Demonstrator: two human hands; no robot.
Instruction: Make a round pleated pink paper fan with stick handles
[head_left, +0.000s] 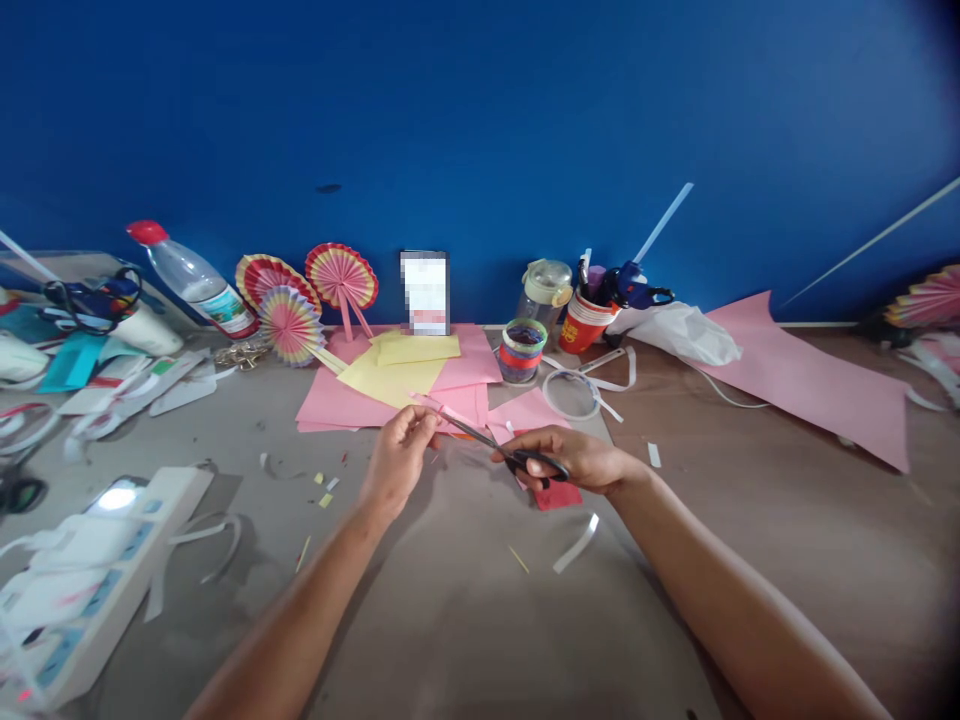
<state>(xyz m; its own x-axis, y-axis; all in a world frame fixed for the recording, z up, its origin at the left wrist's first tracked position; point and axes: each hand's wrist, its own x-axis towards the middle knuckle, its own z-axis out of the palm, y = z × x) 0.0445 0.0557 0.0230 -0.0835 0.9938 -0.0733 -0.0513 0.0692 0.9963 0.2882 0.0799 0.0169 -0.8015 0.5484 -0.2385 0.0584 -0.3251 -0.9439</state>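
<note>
Black-handled scissors (484, 437) are in my right hand (574, 458), whose fingers wrap round the handles. The blades point left, toward my left hand (403, 450). My left fingers pinch a narrow piece of pink paper (429, 402) close to the blade tips; whether the blades touch it I cannot tell. Behind both hands lie pink paper sheets (322, 405) with yellow sheets (405, 375) on top. Just under my right hand a small red piece of paper (559, 496) rests on the table.
Folded paper fans (341, 275) and a bottle (199, 285) stand at the back left. A phone (425, 292), a tape stack (523, 350) and a red cup (583, 325) line the blue wall. A power strip (112, 570) lies at left, a pink sheet (817, 380) at right.
</note>
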